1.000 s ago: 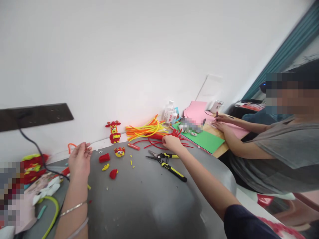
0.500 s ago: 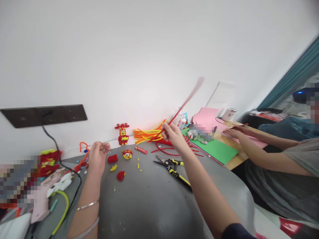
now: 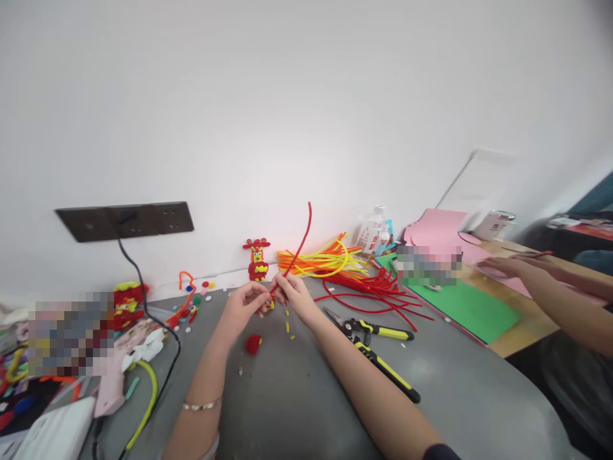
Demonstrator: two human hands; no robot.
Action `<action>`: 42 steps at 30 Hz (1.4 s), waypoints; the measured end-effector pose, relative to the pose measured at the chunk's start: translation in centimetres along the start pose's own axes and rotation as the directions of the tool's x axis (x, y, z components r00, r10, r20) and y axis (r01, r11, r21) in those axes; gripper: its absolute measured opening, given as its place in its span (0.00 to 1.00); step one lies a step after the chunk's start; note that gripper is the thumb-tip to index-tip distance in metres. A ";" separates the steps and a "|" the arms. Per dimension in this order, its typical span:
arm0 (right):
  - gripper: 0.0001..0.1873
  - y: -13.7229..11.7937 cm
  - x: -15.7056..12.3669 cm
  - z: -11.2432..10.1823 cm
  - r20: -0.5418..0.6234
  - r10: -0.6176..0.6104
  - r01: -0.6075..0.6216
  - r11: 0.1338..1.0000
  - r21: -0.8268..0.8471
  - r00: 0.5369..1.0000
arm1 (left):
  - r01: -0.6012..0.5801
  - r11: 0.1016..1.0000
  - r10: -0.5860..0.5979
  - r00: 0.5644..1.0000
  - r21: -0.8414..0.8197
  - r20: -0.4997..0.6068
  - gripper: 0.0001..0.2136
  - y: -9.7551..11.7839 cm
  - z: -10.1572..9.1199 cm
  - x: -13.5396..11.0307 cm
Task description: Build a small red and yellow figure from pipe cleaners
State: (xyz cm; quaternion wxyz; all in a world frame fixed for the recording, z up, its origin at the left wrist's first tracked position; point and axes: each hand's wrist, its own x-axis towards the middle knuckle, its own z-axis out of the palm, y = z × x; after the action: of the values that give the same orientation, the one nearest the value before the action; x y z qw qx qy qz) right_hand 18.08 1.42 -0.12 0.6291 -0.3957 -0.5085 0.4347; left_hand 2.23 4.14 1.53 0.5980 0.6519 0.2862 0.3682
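A red pipe cleaner [image 3: 303,236] rises from between my hands, its upper part bending slightly. My right hand [image 3: 295,298] pinches it low down, and my left hand [image 3: 245,309] closes its fingers on the lower end, right beside the right fingertips. Just behind stands a small red and yellow figure [image 3: 258,267] with googly eyes. Partly hidden by my hands is a yellow piece [image 3: 271,306]. On the table below lie a red fuzzy piece [image 3: 253,344] and several yellow snippets [image 3: 288,326].
Right of my hands lie orange and yellow pipe cleaners [image 3: 325,263], red pipe cleaners [image 3: 378,291] and open-handled pliers [image 3: 383,370]. Beyond are a bottle [image 3: 373,231], green sheets [image 3: 472,312] and another person's hand [image 3: 507,268]. At left are a pink glue gun [image 3: 111,386] and black cable [image 3: 146,300].
My right hand has brought the red pipe cleaner down and left. My left hand, empty before, has moved over to grip its lower end. The view has swung left.
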 end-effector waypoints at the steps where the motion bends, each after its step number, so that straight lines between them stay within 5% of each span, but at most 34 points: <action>1: 0.23 -0.1 0.0 -0.4 -0.042 0.007 -0.005 0.999 0.051 0.999 | 0.012 1.000 -0.011 0.999 0.008 -0.040 0.14 -0.1 -0.3 0.1; 5: 0.23 -1.0 0.3 -2.1 -0.242 0.029 0.033 0.968 0.250 0.970 | 0.047 0.991 -0.074 0.970 -0.123 -0.231 0.16 -0.3 -1.6 0.3; 9: 0.23 -1.5 0.5 -2.3 -0.227 0.046 0.020 0.959 0.282 0.973 | -0.028 0.938 -0.077 0.955 -0.345 -0.285 0.17 -0.1 -1.7 0.3; 13: 0.24 -1.0 0.2 -1.6 -0.209 0.038 0.019 0.964 0.264 0.977 | -0.062 0.926 -0.041 0.965 -0.373 -0.260 0.17 -0.1 -0.6 0.2; 21: 0.24 -0.2 0.2 -1.0 0.043 0.070 -0.072 0.996 0.053 0.997 | -0.046 0.967 -0.016 0.970 -0.250 -0.242 0.16 -1.6 0.8 0.5; 25: 0.23 -2.3 -0.8 -3.2 -0.028 0.082 -0.087 0.962 -0.260 0.996 | -0.040 0.953 -0.062 0.944 -0.299 -0.324 0.18 -1.5 0.8 0.5; 27: 0.21 -4.1 -2.8 -5.2 -0.160 0.004 -0.084 0.862 -0.500 0.987 | -0.043 0.942 -0.077 0.938 -0.332 -0.339 0.18 -1.3 0.8 0.5; 30: 0.21 -6.7 -8.1 -8.4 -0.285 -0.041 -0.207 0.591 -0.780 0.958 | -0.048 0.933 -0.066 0.952 -0.358 -0.299 0.17 -1.0 1.3 0.5; 35: 0.13 -7.0 -17.1 -10.2 -0.383 0.101 -0.396 0.185 -0.900 0.918 | -0.025 0.938 -0.056 0.973 -0.345 -0.223 0.16 -0.8 2.7 0.2; 39: 0.09 -5.0 -19.2 -8.9 -0.357 0.054 -0.358 0.009 -0.934 0.933 | -0.006 0.947 -0.062 0.978 -0.322 -0.201 0.17 -0.6 3.2 0.0; 42: 0.12 -4.9 -18.9 -8.4 -0.367 0.130 -0.364 -0.045 -0.930 0.921 | -0.029 0.947 -0.046 0.973 -0.319 -0.224 0.17 -0.5 2.9 0.0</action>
State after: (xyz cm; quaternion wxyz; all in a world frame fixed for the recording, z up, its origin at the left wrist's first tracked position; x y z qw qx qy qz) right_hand 25.07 -18.46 -2.52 0.1185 -0.8398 -0.5294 0.0223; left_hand 4.65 2.56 0.95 0.6605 0.4981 0.2923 0.4798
